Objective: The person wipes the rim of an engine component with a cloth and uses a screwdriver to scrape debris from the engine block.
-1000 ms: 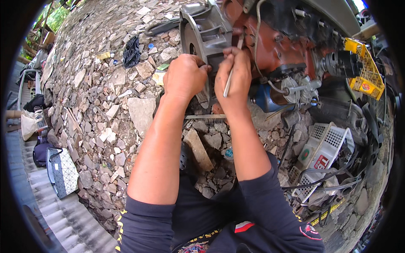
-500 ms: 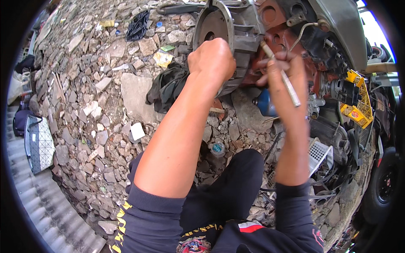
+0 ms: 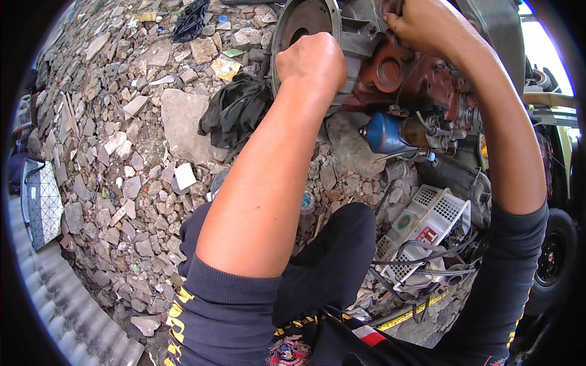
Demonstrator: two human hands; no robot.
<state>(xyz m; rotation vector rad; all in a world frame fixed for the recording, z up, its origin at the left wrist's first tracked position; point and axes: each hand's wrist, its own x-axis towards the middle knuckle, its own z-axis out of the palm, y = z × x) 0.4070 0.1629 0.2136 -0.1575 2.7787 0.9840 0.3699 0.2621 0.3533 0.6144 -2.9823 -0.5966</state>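
The right hand [image 3: 422, 25] has moved farther up the engine [image 3: 387, 74].

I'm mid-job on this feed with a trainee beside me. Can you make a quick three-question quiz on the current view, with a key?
1. True or false: in the picture, the dark cloth lies to the left of the blue canister.

2. Which of these is nearest the person's left hand?
a) the black tyre
b) the corrugated sheet
c) the grey round housing

3. Fill in the blank: the slotted crate, below the blue canister in the picture, is mainly ____ in colour.

Key: 1. True. 2. c. 3. White.
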